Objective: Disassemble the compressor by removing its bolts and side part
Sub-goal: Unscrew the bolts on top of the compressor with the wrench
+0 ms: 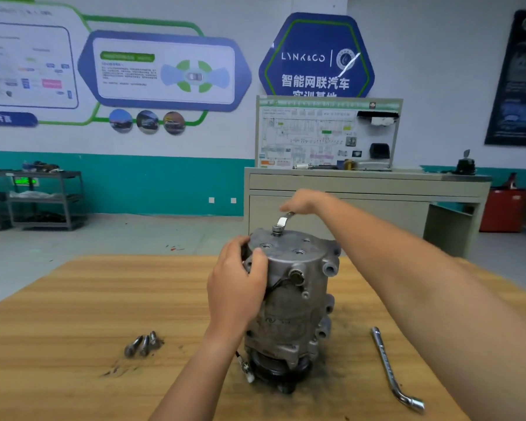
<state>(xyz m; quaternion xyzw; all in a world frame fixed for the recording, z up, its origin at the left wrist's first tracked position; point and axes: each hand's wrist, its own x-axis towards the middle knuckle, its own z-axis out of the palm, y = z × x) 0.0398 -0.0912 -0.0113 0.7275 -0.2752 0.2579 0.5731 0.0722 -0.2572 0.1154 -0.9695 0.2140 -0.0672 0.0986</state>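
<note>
A grey metal compressor (295, 302) stands upright on the wooden table (73, 314), pulley end down. My left hand (237, 287) grips its upper left side, thumb on the top cover. My right hand (301, 202) holds the handle of a silver wrench (283, 221) whose head sits on a bolt (276, 230) at the far edge of the top cover. Open bolt holes show on the cover. Three loose bolts (142, 344) lie on the table to the left.
An L-shaped socket wrench (389, 369) lies on the table to the right of the compressor. Dark grime surrounds the compressor's base. Behind the table stand a grey cabinet (362, 189) with a training board, a shelf rack (37, 199) at left and a red bin (503, 209) at right.
</note>
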